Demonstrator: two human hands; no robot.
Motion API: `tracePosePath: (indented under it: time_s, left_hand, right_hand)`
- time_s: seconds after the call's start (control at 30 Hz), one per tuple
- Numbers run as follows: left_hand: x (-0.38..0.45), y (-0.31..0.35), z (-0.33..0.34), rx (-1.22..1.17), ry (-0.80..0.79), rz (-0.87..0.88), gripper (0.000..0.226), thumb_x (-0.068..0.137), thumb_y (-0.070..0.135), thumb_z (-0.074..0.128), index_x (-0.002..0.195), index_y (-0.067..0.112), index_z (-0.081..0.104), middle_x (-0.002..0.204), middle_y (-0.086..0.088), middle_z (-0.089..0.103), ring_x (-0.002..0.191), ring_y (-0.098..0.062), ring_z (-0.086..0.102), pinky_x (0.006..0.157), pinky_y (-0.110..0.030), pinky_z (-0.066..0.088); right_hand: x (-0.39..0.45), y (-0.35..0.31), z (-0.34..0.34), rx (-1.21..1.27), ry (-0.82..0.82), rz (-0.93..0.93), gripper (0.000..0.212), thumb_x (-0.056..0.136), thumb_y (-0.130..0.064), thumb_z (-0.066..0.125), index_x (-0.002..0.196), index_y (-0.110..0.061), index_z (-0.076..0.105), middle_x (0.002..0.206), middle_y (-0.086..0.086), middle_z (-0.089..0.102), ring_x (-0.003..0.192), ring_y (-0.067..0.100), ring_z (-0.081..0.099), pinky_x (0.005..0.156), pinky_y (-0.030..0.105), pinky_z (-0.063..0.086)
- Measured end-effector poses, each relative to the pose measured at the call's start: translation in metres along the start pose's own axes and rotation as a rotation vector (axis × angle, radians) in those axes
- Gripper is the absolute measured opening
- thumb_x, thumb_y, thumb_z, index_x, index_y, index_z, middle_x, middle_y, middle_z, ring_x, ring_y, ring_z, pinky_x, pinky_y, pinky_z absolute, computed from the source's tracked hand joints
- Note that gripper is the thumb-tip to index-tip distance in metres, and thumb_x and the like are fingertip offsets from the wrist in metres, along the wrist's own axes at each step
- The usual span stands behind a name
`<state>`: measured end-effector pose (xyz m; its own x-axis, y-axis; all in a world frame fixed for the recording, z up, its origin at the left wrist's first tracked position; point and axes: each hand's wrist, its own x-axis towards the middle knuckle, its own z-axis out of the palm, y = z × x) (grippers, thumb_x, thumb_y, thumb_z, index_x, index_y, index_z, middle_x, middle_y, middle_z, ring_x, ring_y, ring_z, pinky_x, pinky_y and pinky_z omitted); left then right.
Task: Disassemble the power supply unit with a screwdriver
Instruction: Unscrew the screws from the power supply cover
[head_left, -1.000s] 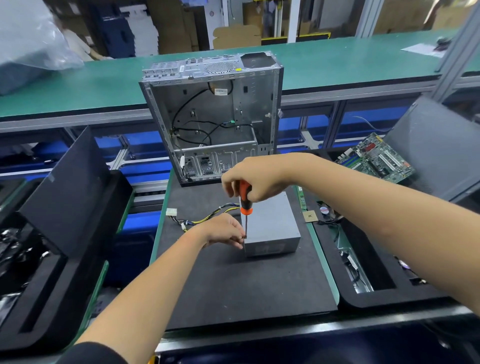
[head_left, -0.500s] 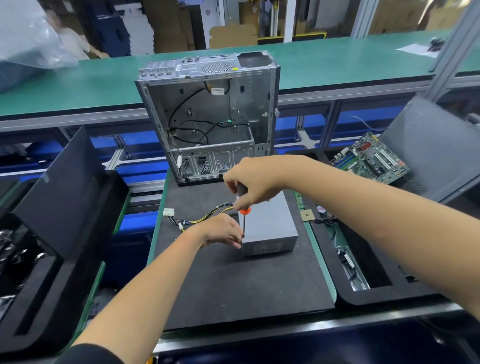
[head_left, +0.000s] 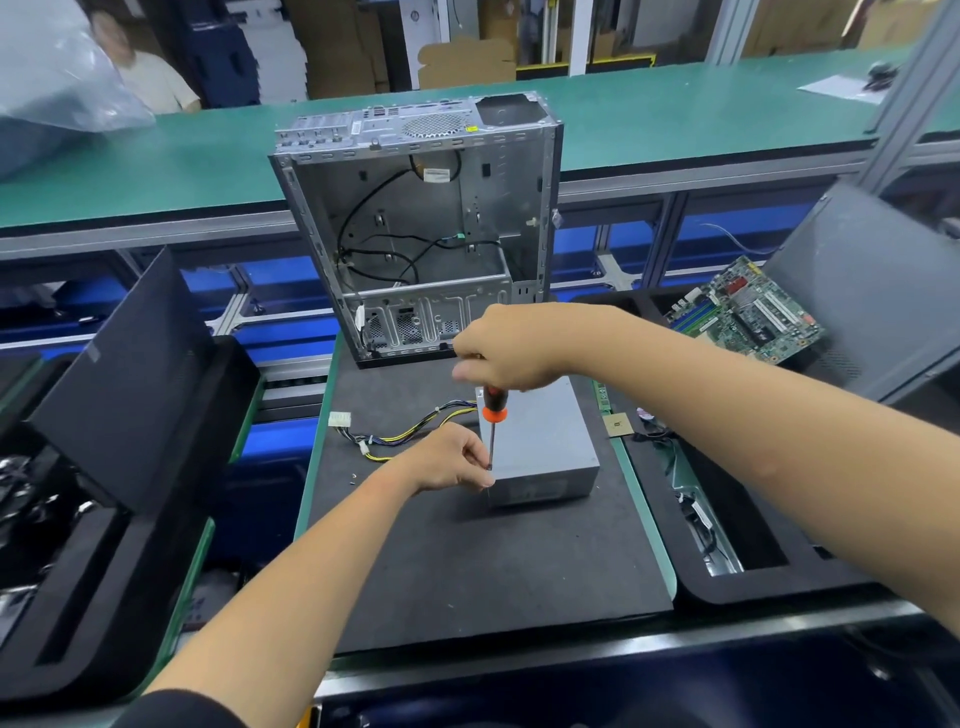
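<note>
A grey metal power supply unit (head_left: 545, 441) lies on the black mat (head_left: 467, 561), its bundle of yellow and black cables (head_left: 410, 431) trailing off to the left. My right hand (head_left: 511, 349) grips the top of an orange-and-black screwdriver (head_left: 492, 410), held upright with its tip at the unit's near left corner. My left hand (head_left: 452, 460) rests against that corner and pinches the screwdriver's shaft near the tip. A small loose screw (head_left: 352, 476) lies on the mat left of my left hand.
An open, emptied computer case (head_left: 415, 228) stands upright at the back of the mat. A green motherboard (head_left: 748, 312) leans in the black tray (head_left: 753, 582) on the right. Black foam trays and a dark panel (head_left: 124, 384) sit on the left. A green bench runs behind.
My right hand has turned on the screwdriver handle, showing more of the orange grip. My left hand stays at the unit's corner by the tip.
</note>
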<state>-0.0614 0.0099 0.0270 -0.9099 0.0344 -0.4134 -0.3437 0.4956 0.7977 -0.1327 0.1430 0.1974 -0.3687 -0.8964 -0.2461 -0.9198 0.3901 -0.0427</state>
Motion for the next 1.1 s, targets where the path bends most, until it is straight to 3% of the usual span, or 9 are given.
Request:
tracePosePath:
  time_s: [0.07,0.3,0.53,0.67,0.73,0.8,0.9,1.0,1.1]
  left_hand:
    - [0.0,0.0,0.001,0.034,0.007,0.022,0.017,0.075,-0.002,0.073,0.073,0.008,0.059,0.065,-0.009,0.067,0.06,-0.016,0.064,0.062,-0.024,0.054]
    - [0.0,0.002,0.006,0.239,0.049,0.079,0.011,0.082,0.005,0.066,0.076,0.008,0.056,0.073,-0.013,0.066,0.062,-0.019,0.061,0.067,-0.034,0.054]
    - [-0.003,0.008,0.005,0.378,0.046,0.13,0.012,0.082,0.011,0.065,0.08,0.016,0.055,0.07,0.002,0.058,0.066,-0.015,0.054,0.07,-0.03,0.047]
    - [-0.007,0.007,0.003,0.335,0.112,0.184,0.019,0.077,0.011,0.073,0.067,0.023,0.062,0.073,0.006,0.066,0.062,-0.001,0.055,0.063,-0.017,0.045]
    - [-0.008,0.006,0.001,0.321,0.117,0.184,0.014,0.075,0.012,0.074,0.066,0.021,0.067,0.07,0.011,0.067,0.059,0.003,0.055,0.062,-0.014,0.045]
    - [-0.009,0.006,0.0,0.315,0.112,0.184,0.013,0.075,0.011,0.073,0.069,0.021,0.068,0.071,0.01,0.069,0.059,0.002,0.057,0.061,-0.013,0.046]
    - [-0.01,0.006,-0.001,0.346,0.112,0.184,0.007,0.076,0.01,0.073,0.078,0.016,0.071,0.075,0.006,0.07,0.064,-0.003,0.06,0.066,-0.017,0.05]
    - [-0.012,0.007,0.001,0.332,0.115,0.179,0.012,0.075,0.007,0.071,0.072,0.018,0.068,0.073,0.004,0.069,0.057,-0.001,0.056,0.063,-0.018,0.048]
    - [-0.014,0.009,0.001,0.337,0.127,0.207,0.03,0.074,0.005,0.07,0.058,0.029,0.061,0.079,-0.002,0.072,0.057,-0.005,0.057,0.062,-0.02,0.047]
  right_hand:
    - [0.004,-0.002,0.002,-0.034,-0.014,0.041,0.029,0.102,-0.031,0.036,0.081,-0.014,0.047,0.082,0.009,0.061,0.075,0.028,0.066,0.06,0.035,0.045]
    - [0.003,-0.008,-0.001,0.006,0.01,-0.008,0.021,0.095,-0.027,0.048,0.096,-0.01,0.061,0.092,0.009,0.067,0.085,0.025,0.063,0.067,0.035,0.047]
    - [-0.003,-0.007,-0.006,0.066,0.002,-0.067,0.013,0.086,-0.012,0.059,0.099,-0.014,0.063,0.081,-0.008,0.053,0.084,0.017,0.054,0.055,0.019,0.035]
    - [-0.005,-0.007,-0.006,0.065,-0.023,-0.061,0.019,0.082,-0.011,0.063,0.1,-0.015,0.062,0.084,-0.006,0.054,0.083,0.016,0.052,0.054,0.02,0.035]
    - [-0.006,-0.008,-0.005,0.023,-0.026,-0.029,0.014,0.085,-0.018,0.06,0.097,-0.011,0.062,0.077,-0.007,0.054,0.08,0.018,0.055,0.053,0.022,0.037]
    - [-0.004,-0.006,-0.004,-0.01,-0.043,0.028,0.023,0.094,-0.028,0.049,0.092,-0.008,0.059,0.076,0.002,0.061,0.073,0.022,0.065,0.057,0.029,0.046]
    - [-0.001,-0.005,-0.001,-0.153,-0.047,0.052,0.027,0.104,-0.024,0.032,0.085,-0.011,0.048,0.074,0.006,0.052,0.061,0.023,0.061,0.058,0.035,0.048]
    - [-0.001,-0.004,0.0,-0.133,-0.013,0.007,0.012,0.098,-0.022,0.046,0.092,-0.013,0.052,0.078,-0.002,0.051,0.065,0.014,0.046,0.052,0.027,0.033]
    - [-0.006,0.0,-0.009,0.095,-0.065,-0.077,0.016,0.084,-0.016,0.066,0.095,-0.02,0.056,0.082,-0.012,0.053,0.075,0.007,0.049,0.059,0.023,0.037]
